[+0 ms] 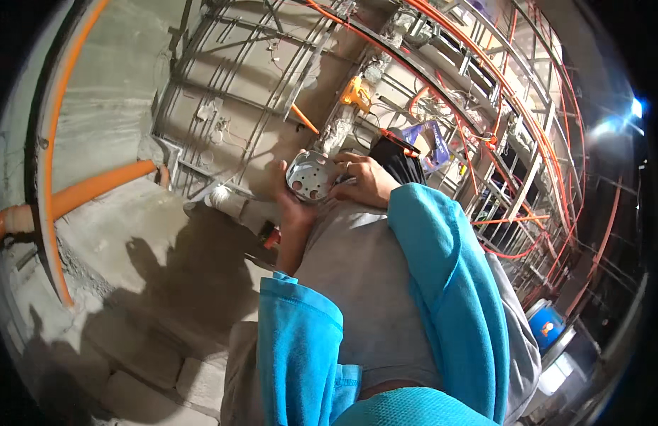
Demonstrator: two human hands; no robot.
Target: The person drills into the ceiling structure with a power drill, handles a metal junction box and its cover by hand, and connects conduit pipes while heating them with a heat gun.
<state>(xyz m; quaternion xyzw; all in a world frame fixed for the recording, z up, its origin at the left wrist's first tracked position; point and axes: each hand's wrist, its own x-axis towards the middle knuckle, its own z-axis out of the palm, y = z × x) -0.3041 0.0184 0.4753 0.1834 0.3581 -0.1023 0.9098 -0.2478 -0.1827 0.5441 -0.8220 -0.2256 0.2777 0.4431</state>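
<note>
A round grey metal electrical box (pixel 306 170) with several holes in its face is held in front of my body, between both hands. My left hand (pixel 295 207) supports it from the left and below, thumb up along its side. Bent fingers of my right hand (pixel 364 180) grip its right edge, with a ring on one finger. Whatever those right fingertips press on behind the rim is hidden.
A black bag (pixel 398 160) and a purple box (pixel 437 145) lie beyond my right hand, with a yellow tool (pixel 356 94) farther off. Metal framing and orange conduits (pixel 510 82) run along the right. A thick orange pipe (pixel 105 188) crosses the left. A blue bucket (pixel 545 325) stands at lower right.
</note>
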